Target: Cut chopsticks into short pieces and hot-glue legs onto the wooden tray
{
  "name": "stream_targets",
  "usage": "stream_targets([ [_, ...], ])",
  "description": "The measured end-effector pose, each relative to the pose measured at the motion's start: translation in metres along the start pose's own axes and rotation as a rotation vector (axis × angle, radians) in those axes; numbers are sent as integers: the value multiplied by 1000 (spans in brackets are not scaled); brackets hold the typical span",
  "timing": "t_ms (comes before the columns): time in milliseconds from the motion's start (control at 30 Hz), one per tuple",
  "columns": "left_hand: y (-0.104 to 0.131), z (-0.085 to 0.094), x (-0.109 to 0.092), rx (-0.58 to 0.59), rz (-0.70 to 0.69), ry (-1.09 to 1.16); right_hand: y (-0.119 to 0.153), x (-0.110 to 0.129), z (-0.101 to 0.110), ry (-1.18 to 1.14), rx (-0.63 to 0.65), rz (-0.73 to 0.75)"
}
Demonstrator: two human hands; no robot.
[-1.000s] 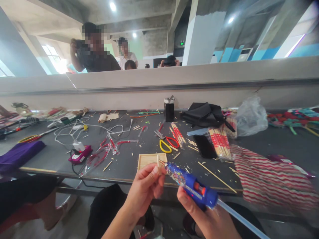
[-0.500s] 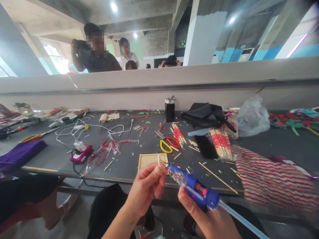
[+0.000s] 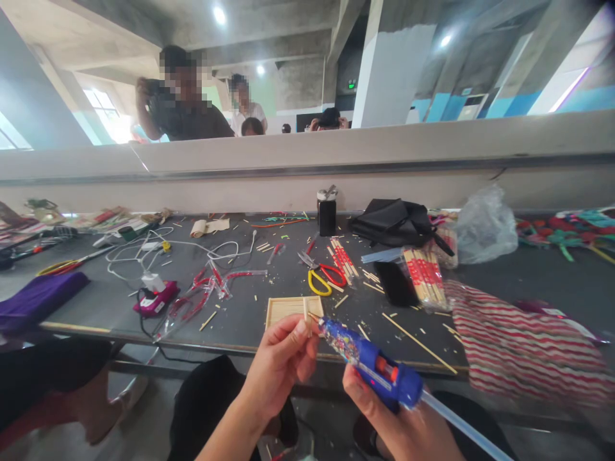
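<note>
Between the thumb and fingers of my left hand (image 3: 286, 358) is a short wooden stick (image 3: 306, 308), held upright. My right hand (image 3: 389, 410) is wrapped around a blue hot glue gun (image 3: 369, 362), whose nozzle tip is at the stick, touching or very close. A long clear glue stick (image 3: 464, 426) sticks out of the gun's back end. Just beyond my left fingers, a shallow rectangular tray made of wooden sticks (image 3: 283, 309) lies at the table's front edge, partly hidden by the hand. Red-and-yellow-handled pliers (image 3: 321, 275) lie behind it.
Bundled wooden sticks (image 3: 425, 275), a black phone (image 3: 396, 283), a striped cloth (image 3: 509, 346) and a black bag (image 3: 396, 221) lie to the right. Leftward are a magenta power strip (image 3: 157, 301), white cables and a purple cloth (image 3: 48, 294). Stick scraps litter the dark table (image 3: 230, 333). People are behind the partition.
Both hands have stayed almost in place, still holding the stick and the glue gun. The nozzle has shifted very slightly along the stick; the view has moved a little.
</note>
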State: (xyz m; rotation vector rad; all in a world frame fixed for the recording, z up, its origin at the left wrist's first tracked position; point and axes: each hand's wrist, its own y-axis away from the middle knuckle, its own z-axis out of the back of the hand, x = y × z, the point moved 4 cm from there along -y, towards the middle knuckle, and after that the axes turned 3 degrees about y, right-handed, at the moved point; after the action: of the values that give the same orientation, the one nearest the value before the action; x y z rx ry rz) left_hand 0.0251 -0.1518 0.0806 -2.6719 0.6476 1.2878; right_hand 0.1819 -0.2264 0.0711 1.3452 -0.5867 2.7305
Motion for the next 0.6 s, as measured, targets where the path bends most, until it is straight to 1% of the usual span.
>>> stream_targets([
  [133,0,-1,-1,1,-6,-3,2,-2,0,12,-3,40],
  [300,1,0,-1,0,0,1,1,1,1,3,-6,5],
  [467,0,0,-1,-4,-5,2,-1,9,3,-63,-13,15],
  [600,0,0,-1,-6,-9,3,-2,9,5,-55,-12,9],
])
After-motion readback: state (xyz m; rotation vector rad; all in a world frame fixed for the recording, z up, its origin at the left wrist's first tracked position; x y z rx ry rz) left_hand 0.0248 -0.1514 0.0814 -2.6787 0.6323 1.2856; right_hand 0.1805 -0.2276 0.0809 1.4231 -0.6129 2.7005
